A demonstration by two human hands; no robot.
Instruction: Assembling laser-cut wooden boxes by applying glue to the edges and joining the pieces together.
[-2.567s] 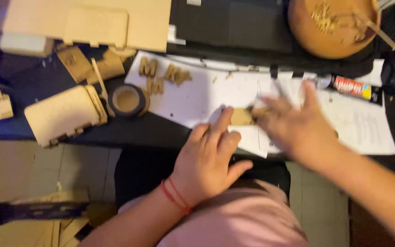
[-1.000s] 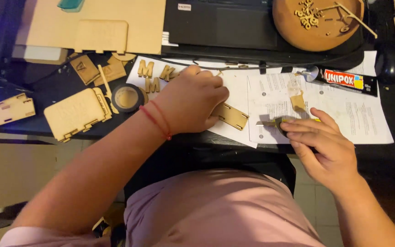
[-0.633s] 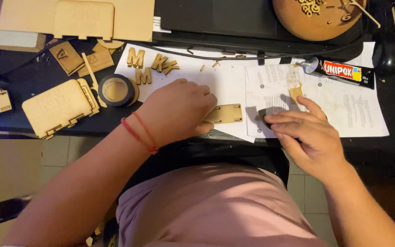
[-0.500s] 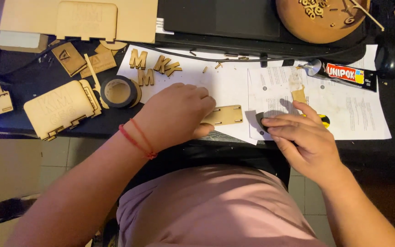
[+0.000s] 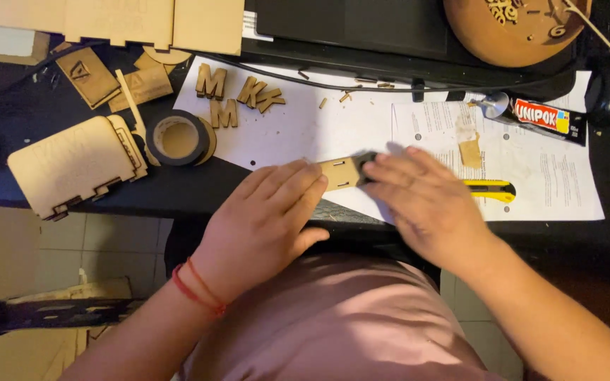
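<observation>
A small flat wooden piece (image 5: 341, 171) with slots lies on white paper sheets (image 5: 305, 134) at the near edge of a dark desk. My left hand (image 5: 266, 222) rests flat with its fingertips on the piece's left end. My right hand (image 5: 428, 204) lies over its right end, fingers spread, motion-blurred. A yellow utility knife (image 5: 492, 188) pokes out from under my right hand. Whether that hand grips the knife is hidden.
Wooden letters (image 5: 238, 92) lie on the paper at the back. A tape roll (image 5: 178, 139) and a wooden box part (image 5: 72, 166) sit to the left. A glue tube (image 5: 538, 116) lies right. A round wooden bowl (image 5: 513, 28) stands at the back.
My left hand has slid back, its fingertips now on the piece's left end. My right hand has moved left onto the piece's right end.
</observation>
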